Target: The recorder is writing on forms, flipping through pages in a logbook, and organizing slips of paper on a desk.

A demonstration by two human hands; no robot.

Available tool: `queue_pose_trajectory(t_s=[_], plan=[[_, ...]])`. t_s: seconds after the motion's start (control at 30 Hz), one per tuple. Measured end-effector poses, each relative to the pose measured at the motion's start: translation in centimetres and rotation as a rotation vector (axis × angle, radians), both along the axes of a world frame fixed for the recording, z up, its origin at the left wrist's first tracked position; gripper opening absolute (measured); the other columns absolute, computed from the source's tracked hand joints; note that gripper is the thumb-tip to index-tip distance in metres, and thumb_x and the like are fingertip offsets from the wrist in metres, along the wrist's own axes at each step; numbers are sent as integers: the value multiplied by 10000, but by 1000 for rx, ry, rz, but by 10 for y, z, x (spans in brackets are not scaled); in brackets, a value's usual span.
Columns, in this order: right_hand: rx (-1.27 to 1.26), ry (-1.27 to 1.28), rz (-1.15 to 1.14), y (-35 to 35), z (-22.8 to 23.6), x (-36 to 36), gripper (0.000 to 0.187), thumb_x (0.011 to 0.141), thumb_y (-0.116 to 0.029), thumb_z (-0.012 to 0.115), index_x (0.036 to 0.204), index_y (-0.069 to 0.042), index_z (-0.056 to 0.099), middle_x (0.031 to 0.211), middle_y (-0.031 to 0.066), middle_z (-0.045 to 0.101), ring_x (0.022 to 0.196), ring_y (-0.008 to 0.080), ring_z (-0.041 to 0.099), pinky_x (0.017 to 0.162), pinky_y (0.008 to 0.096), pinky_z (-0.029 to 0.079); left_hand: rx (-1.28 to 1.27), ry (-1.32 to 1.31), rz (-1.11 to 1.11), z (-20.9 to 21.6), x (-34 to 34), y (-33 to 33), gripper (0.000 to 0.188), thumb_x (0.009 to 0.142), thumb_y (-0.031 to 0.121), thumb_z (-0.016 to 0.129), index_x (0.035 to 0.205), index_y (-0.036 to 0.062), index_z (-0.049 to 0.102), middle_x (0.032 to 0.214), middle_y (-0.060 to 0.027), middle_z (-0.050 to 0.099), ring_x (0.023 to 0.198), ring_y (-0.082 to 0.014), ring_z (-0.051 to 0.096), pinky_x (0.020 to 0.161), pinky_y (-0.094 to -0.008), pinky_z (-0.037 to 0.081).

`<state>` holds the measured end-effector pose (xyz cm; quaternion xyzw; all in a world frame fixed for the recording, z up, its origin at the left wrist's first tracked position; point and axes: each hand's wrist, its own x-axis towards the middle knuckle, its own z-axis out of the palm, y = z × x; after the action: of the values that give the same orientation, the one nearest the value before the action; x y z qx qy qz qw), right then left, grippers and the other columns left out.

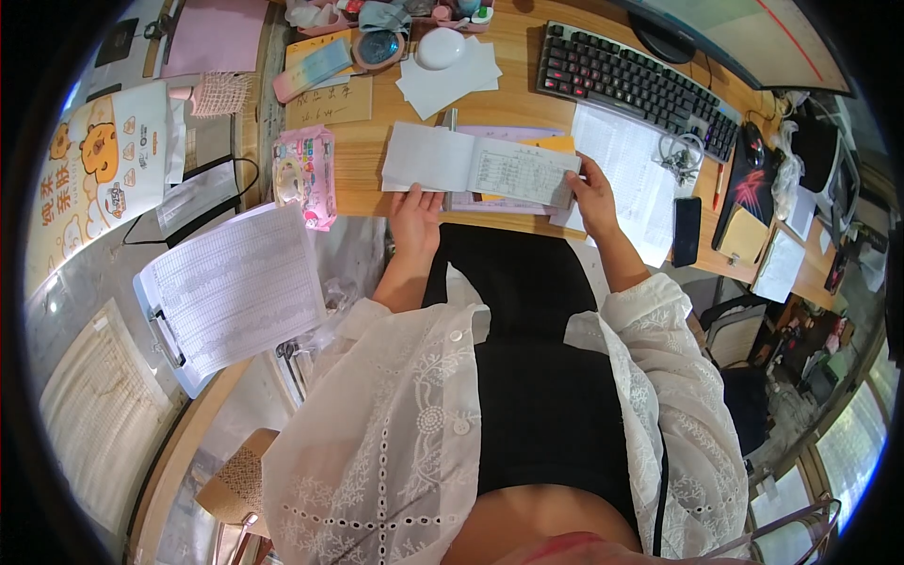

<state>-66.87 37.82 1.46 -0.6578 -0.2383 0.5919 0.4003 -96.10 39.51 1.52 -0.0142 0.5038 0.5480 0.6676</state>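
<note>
While the right hand pinches the right edge of an open booklet between thumb and fingers, the left hand touches its lower left edge, fingers close together, their grip probably partly hidden. The booklet is above the wooden desk.

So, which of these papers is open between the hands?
The booklet, plain left page and printed right page, left hand and right hand at its edges; the printed sheets lie on the desk, the leftmost stack on a clipboard.
</note>
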Motion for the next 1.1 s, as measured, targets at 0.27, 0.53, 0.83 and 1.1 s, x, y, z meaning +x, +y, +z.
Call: queue_pose_trajectory(t_s=[0.27, 0.53, 0.83, 1.1], plan=[[36, -414, 194, -4, 9, -1, 551, 864, -7, 609, 1384, -90, 447, 1159, 76, 446, 920, 144, 510, 858, 288, 470, 144, 5, -68, 10, 11, -3, 260, 950, 41, 498, 1206, 79, 528, 1144, -50, 595, 1024, -179, 583, 896, -364, 481], [-167, -12, -436, -15, 15, -11, 509, 831, -12, 638, 1279, 2, 397, 1145, 128, 448, 915, 205, 542, 780, 342, 521, 248, 116, -273, 14, 47, -5, 236, 939, 40, 528, 1174, 47, 552, 1098, -50, 629, 954, -124, 588, 820, -291, 476], [-381, 193, -356, -29, 35, -10, 411, 843, 11, 603, 1197, 16, 395, 1019, 144, 532, 803, 211, 590, 763, 328, 561, 243, 162, -348, 9, 63, -7, 201, 932, 46, 544, 1130, 33, 577, 1060, -50, 644, 917, -110, 592, 788, -271, 477], [-299, 234, -267, -34, 31, -12, 162, 881, -26, 579, 1026, 21, 525, 869, 88, 580, 716, 156, 586, 678, 271, 534, 200, 336, -163, 19, 35, -4, 216, 945, 79, 536, 1157, 38, 543, 1046, -59, 625, 892, -113, 596, 773, -264, 485]])
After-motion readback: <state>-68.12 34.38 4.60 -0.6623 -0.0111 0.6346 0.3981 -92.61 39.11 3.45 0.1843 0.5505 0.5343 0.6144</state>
